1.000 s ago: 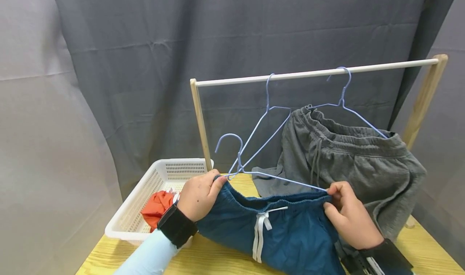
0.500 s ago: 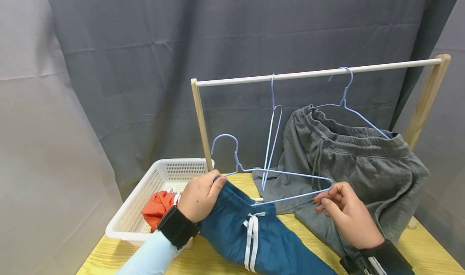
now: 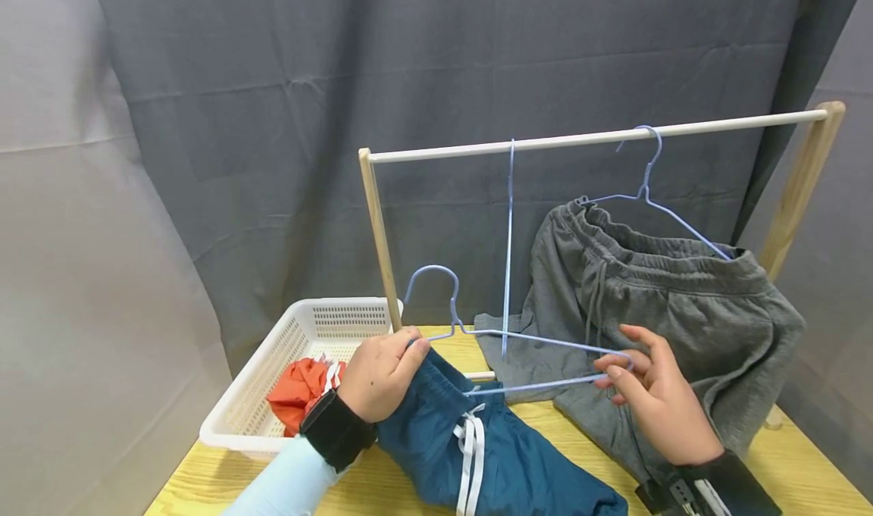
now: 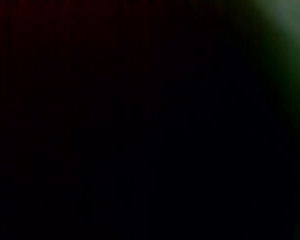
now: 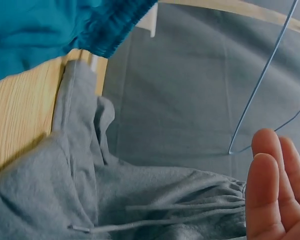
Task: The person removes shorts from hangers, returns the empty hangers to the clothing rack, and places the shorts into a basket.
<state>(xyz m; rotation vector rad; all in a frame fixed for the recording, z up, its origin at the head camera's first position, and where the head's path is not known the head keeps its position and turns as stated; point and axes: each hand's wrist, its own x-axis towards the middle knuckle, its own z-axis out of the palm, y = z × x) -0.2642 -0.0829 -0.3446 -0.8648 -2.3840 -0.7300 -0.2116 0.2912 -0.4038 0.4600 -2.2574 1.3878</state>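
Observation:
In the head view my left hand (image 3: 382,372) grips one side of the waistband of blue drawstring shorts (image 3: 436,417), together with the near end of a light-blue wire hanger (image 3: 539,339). The hanger's right arm sticks out above the waistband, outside the cloth. The free side of the shorts sags toward the table, the white drawstring hanging in front. At the hanger's right corner is my right hand (image 3: 651,395), thumb and fingers spread loosely about the wire. Its fingers (image 5: 264,195) look straight in the right wrist view. The left wrist view is almost black.
A wooden rack with a white rail (image 3: 580,139) spans the back. Grey drawstring pants (image 3: 655,296) hang there on one hanger, a leg lying on the table (image 3: 539,425). Another hanger (image 3: 508,258) hangs bare. At left, a white basket (image 3: 214,425) holds orange clothing (image 3: 296,391).
My right hand has let go of the shorts' waistband. That side has dropped, leaving the hanger's right end outside the cloth. The bare hanger on the rail has turned edge-on.

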